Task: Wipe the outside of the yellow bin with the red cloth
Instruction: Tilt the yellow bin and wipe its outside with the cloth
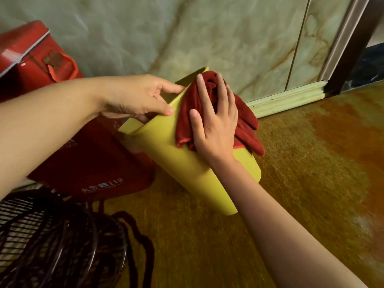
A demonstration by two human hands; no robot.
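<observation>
Plastic, thin-walled and likely light, the tilted yellow bin (187,163) rests on the brown floor (301,183) near the marble wall's skirting (286,98). Left hand (135,96) pinches its rim; right hand (216,125), fingers spread, presses the soft red cloth (245,121) flat on its side. Open floor lies rightward.

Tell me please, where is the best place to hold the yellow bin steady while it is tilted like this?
Probably the rim at its open end, from the left. The yellow bin leans with its mouth up and to the left, so the thin rim is exposed there. The left hand already has its grip on it, while the right hand presses the red cloth flat on the outer wall.
</observation>
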